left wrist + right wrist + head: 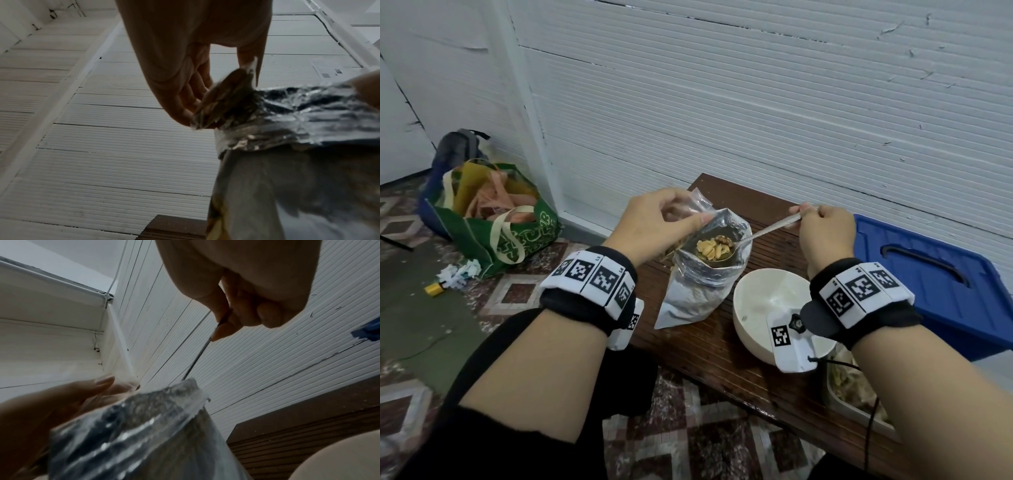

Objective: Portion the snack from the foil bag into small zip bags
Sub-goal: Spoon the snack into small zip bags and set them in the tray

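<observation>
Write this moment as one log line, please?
step: scooping | left hand: holds foil bag rim and clear zip bag | right hand: grips spoon, nuts loaded at mouth | white bowl: beside bag

The right hand fills the top of the frame, its fingers curled round a thin metal spoon handle that slants down and left behind the crinkled rim of the foil bag. The spoon's bowl is hidden. At lower left the left hand holds the bag's far side together with clear plastic. A dark wooden table lies at right, a pale bowl's edge at bottom right, ribbed white wall behind.
</observation>
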A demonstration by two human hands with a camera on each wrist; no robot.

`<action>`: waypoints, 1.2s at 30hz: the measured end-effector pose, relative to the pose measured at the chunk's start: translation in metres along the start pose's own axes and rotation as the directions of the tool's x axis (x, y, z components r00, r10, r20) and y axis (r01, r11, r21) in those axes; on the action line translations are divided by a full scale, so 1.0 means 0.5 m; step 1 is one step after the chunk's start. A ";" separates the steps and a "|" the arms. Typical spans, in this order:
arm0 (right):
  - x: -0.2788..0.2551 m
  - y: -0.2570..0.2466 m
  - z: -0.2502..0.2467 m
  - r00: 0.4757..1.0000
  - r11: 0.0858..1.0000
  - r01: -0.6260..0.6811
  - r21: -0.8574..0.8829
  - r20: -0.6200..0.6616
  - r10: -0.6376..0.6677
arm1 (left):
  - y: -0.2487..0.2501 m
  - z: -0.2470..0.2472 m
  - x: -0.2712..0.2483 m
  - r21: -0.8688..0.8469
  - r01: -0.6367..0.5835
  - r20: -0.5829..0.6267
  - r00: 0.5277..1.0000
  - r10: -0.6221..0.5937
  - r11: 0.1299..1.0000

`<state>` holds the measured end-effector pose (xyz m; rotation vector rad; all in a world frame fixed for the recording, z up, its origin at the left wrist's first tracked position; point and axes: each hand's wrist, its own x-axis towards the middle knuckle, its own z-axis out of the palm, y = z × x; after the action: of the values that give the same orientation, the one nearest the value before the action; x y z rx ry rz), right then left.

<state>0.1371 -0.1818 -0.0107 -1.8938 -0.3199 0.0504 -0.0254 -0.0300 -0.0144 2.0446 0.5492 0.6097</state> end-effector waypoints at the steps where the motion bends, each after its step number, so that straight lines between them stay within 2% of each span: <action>1: 0.005 -0.003 -0.005 1.000 1.000 0.006 0.003 -0.007 -0.006 | -0.001 -0.002 0.000 -0.009 -0.003 -0.006 1.000 0.002 1.000; 5: 0.028 -0.024 -0.026 0.998 0.999 0.036 0.036 -0.053 -0.034 | -0.003 -0.006 0.001 -0.002 -0.014 -0.010 1.000 0.014 1.000; 12: 0.049 -0.076 -0.049 0.986 0.991 0.132 0.039 -0.110 -0.127 | -0.006 -0.002 0.003 0.025 -0.021 0.056 0.998 0.019 0.999; 22: 0.007 -0.093 -0.001 0.977 0.977 0.211 -0.018 0.011 -0.211 | -0.004 0.021 0.005 0.045 -0.074 0.066 0.995 0.071 0.996; 28: -0.021 -0.109 0.012 0.907 0.910 0.401 0.102 0.093 -0.410 | -0.008 0.026 0.007 0.042 -0.055 0.014 0.998 0.054 0.998; 32: -0.017 -0.116 -0.005 0.877 0.864 0.477 0.160 -0.021 -0.481 | -0.010 0.020 0.008 0.015 -0.022 -0.028 0.999 0.022 1.000; 36: -0.002 -0.115 -0.026 0.881 0.869 0.466 0.167 -0.179 -0.438 | -0.009 0.013 0.008 -0.019 -0.019 -0.041 0.999 0.018 1.000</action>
<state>0.1275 -0.1766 0.0472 -1.5659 -0.6360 -0.3497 -0.0190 -0.0296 -0.0203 2.0247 0.5469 0.6663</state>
